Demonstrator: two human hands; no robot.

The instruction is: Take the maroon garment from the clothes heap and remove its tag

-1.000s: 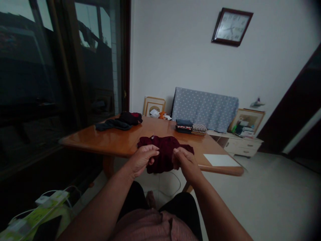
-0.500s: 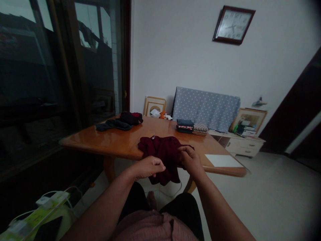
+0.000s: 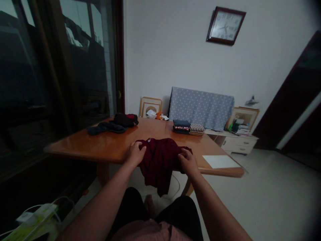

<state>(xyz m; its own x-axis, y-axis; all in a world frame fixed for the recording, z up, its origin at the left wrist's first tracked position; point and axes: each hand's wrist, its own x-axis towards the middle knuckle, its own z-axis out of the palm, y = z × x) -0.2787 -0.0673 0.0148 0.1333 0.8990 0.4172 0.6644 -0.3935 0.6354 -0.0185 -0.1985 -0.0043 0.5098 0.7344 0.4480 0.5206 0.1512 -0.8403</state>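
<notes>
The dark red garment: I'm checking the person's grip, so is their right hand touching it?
Touching. The head view shows the right hand on the dark red garment, its fingers curled over the cloth's edge.

This is a room in a home, most likely a living or dining room. A glossy wooden table (image 3: 75,144) stands beside a tall glass door (image 3: 85,67), with stacks of folded clothes (image 3: 184,128) on it. A round-numbered clock (image 3: 225,25) hangs on the plain white wall. Against that wall, a dotted blue cloth (image 3: 200,107) drapes over a low piece of furniture, picture frames (image 3: 150,107) lean on the floor, and a small white chest of drawers (image 3: 238,145) sits in the corner.
</notes>
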